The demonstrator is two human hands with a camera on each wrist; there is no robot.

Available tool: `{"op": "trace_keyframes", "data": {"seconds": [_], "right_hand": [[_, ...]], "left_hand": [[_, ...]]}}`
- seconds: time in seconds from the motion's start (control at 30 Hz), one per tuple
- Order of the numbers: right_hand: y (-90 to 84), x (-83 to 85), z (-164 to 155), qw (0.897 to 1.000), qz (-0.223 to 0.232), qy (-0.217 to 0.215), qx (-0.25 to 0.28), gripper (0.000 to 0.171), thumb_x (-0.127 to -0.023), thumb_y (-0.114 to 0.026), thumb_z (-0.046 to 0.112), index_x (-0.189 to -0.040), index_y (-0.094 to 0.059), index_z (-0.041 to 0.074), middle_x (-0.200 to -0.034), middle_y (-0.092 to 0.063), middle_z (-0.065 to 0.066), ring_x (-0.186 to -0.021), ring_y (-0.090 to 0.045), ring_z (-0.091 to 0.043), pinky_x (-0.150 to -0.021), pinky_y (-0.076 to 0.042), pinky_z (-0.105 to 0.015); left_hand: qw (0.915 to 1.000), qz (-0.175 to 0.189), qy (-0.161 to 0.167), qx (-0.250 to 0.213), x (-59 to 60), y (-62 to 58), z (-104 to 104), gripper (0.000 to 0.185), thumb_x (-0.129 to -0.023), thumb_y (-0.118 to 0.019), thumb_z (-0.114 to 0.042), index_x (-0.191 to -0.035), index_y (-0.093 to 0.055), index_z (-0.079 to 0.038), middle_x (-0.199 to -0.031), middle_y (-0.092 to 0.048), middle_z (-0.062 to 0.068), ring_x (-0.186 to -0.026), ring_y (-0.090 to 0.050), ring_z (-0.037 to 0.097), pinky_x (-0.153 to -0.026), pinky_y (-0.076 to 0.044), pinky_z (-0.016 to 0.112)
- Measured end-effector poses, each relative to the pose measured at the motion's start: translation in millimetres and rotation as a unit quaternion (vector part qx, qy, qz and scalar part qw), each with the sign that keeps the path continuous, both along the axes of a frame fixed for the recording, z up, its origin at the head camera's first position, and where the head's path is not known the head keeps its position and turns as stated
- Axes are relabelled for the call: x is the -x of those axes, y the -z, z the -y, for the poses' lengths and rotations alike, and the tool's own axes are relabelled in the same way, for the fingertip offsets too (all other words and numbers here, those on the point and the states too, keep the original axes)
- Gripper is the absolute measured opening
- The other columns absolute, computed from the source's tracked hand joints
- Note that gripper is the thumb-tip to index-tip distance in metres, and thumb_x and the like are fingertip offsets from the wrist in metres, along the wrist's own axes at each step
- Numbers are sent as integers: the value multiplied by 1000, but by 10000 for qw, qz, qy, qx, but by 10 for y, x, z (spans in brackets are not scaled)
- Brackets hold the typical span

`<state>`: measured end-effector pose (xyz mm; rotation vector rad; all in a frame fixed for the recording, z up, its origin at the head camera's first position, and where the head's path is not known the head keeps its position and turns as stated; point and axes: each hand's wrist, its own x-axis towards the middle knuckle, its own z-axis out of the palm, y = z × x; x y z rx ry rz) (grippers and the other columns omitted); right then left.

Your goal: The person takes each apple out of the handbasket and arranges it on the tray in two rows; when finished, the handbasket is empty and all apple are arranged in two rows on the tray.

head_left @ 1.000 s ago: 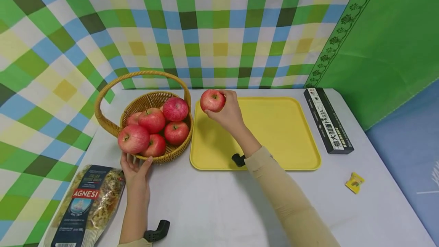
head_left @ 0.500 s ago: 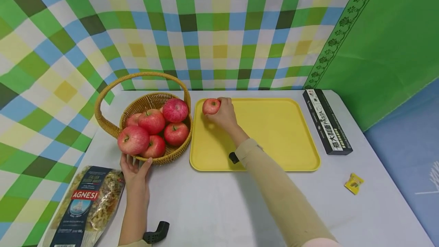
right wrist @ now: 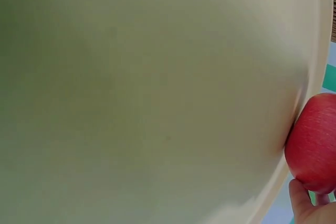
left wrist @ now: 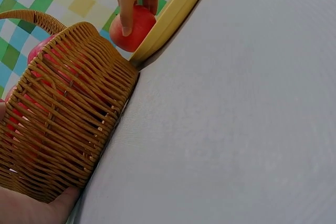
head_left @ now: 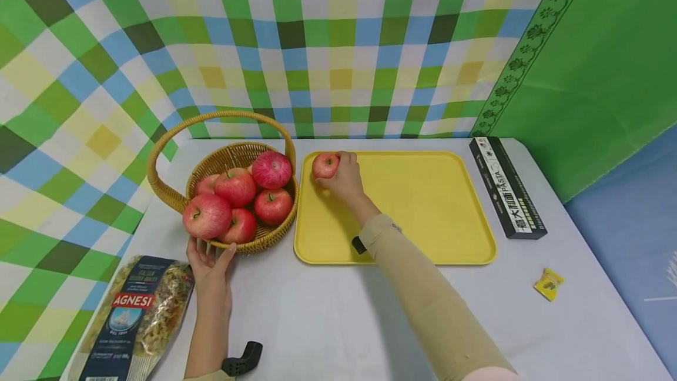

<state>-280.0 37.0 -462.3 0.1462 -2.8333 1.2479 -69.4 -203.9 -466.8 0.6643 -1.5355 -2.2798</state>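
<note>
The left hand point(head_left: 210, 269) lies flat on the table point(head_left: 328, 322), fingers straight against the near wall of the basket point(head_left: 264, 239); its wrist runs off the bottom edge. Beside it a pasta bag point(head_left: 132, 316) is cut off at the corner. Farther out, the right hand point(head_left: 345, 180) grips an apple point(head_left: 324, 165) at the tray's point(head_left: 433, 204) far left corner, fingers covering the apple's right side. The right wrist view shows only a sliver of it

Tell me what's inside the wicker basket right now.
The wicker basket holds red apples: five show clearly, plus a sixth partly hidden at the back left. Anything beneath the pile is covered. The left hand touches the basket's front; the right hand holds another apple on the yellow tray.
</note>
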Motion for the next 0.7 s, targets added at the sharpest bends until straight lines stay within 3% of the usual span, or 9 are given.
{"op": "trace_keyframes", "data": {"seconds": [0.4,0.7], "right_hand": [[5,-63,-34,9998,-157,-127,9,85,-71,-87,25,-136,-39,0,-132,-38,-18,-118,-41,-34,-98,-42,-39],[-195,-162,-48,9984,-362,-134,402,78,-74,-82,22,-137,-39,2,-137,-37,-15,-121,-41,-30,-98,-44,-38]], "left_hand": [[10000,-11,33,75,5,6,-2,94,-88,-68,-3,-153,-9,-35,-160,-3,-3,-145,-7,17,-109,-31,32],[10000,-30,-68,26,2,4,-8,93,-87,-69,-1,-153,-11,-34,-160,-6,-3,-145,-9,16,-109,-32,32]]}}
